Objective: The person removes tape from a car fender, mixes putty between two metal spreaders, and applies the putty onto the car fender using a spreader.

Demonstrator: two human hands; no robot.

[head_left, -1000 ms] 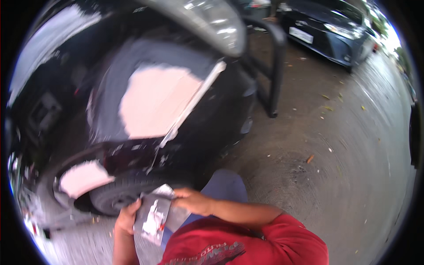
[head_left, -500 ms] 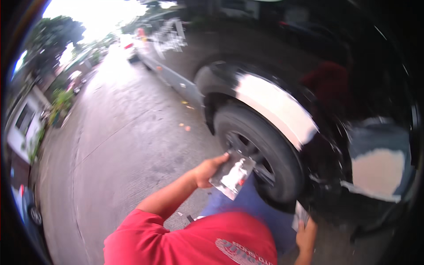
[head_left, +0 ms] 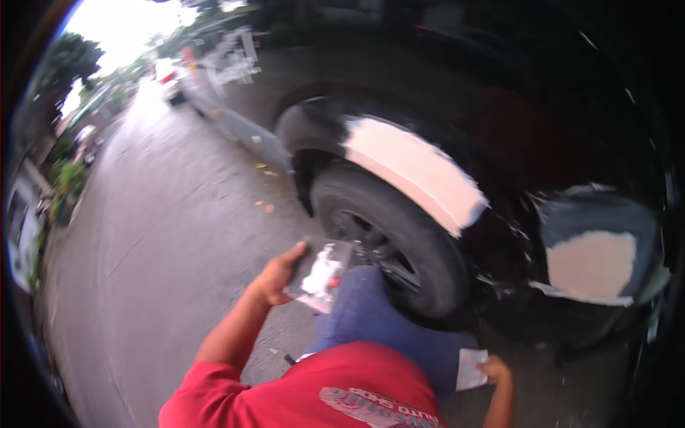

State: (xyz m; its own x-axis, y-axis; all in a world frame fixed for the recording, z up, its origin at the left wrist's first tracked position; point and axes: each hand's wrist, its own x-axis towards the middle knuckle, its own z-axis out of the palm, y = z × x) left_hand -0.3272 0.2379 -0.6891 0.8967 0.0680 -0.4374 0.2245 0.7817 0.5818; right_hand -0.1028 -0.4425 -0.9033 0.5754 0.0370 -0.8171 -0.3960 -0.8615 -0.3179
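Observation:
My left hand (head_left: 277, 277) is closed on the edge of a flat grey mixing board (head_left: 342, 255), its thumb on top. White paste (head_left: 321, 272) with a small red dab lies on the board. Lower right, my right hand (head_left: 497, 369) grips a flat, pale rectangular spreader (head_left: 471, 369) beside my knee, apart from the car. A pinkish filler patch (head_left: 414, 171) covers the wheel arch of the black car, above the tyre (head_left: 335, 192). Another pinkish patch (head_left: 592, 264), ringed in grey, is on the bumper at the right.
My bent leg in blue trousers (head_left: 378, 314) is close to the wheel (head_left: 378, 246). Concrete road (head_left: 157, 242) stretches away at left, with a few fallen leaves (head_left: 264, 207) near the car. A white vehicle (head_left: 169, 82) stands far off; plants (head_left: 68, 178) line the far-left side.
The view has shifted, so the car appears further left. My right hand is lower relative to the car, and the spreader has turned more face-on. The left hand still holds the board.

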